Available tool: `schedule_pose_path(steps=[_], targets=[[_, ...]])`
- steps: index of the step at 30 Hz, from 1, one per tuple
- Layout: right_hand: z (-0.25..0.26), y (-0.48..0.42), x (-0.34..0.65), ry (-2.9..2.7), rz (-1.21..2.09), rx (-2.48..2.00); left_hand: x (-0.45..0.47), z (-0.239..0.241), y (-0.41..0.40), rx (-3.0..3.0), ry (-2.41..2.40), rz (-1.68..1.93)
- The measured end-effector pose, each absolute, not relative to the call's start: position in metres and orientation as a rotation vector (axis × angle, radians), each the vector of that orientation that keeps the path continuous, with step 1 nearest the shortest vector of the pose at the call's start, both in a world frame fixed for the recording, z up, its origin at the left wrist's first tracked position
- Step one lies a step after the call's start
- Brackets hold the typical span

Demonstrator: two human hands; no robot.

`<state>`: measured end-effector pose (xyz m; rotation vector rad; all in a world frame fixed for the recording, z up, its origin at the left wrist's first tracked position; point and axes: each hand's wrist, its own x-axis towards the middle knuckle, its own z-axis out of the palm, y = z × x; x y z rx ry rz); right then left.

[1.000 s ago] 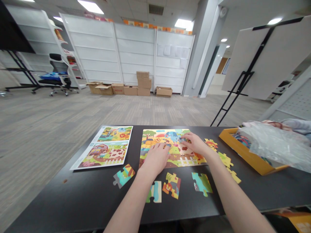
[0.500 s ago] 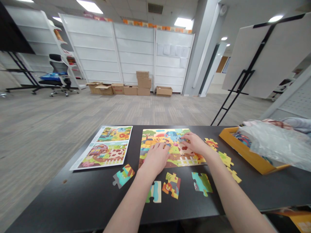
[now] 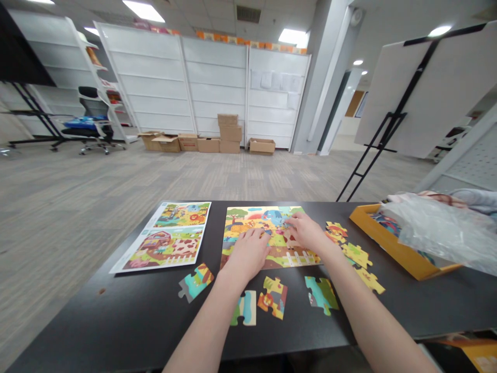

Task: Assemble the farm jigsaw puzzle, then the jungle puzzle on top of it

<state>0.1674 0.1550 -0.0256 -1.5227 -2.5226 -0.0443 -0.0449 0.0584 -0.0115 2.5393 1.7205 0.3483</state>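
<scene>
A jigsaw puzzle (image 3: 243,228) with animals, a tree and a white fence lies on the black table, mostly joined. My left hand (image 3: 250,252) rests flat on its lower left middle, fingers stretched out. On the right side, my right hand (image 3: 304,230) has its fingers bent together on a puzzle piece by the blue elephant; the hand covers most of that piece. Nearer to me lie loose pieces: a teal and orange one (image 3: 196,282), a pale blue one (image 3: 248,309), a lion piece (image 3: 274,299) and a green one (image 3: 322,294).
A printed picture sheet (image 3: 166,239) lies left of the puzzle. Several yellow and orange pieces (image 3: 357,254) lie beyond my right forearm. A yellow box (image 3: 404,252) with clear plastic wrap (image 3: 442,223) stands at the right. The table's front edge runs below my forearms.
My right hand has shifted slightly left on the puzzle, around the elephant. My left hand stays almost in place, and the loose pieces lie as before.
</scene>
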Motion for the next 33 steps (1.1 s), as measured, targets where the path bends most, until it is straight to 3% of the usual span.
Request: schedule_pose_path(steps=[7,11,33], targets=[[-0.028,0.165,0.182,-2.388,0.114,-1.446,-0.046,-0.011,0.058,2.532,1.708,0.357],[-0.028,0.178,0.207,-2.249,0.011,-1.542,-0.047,-0.011,0.058,2.525,1.706,0.359],[-0.031,0.174,0.202,-2.407,0.101,-1.427,-0.05,-0.012,0.06,2.482,1.658,0.384]])
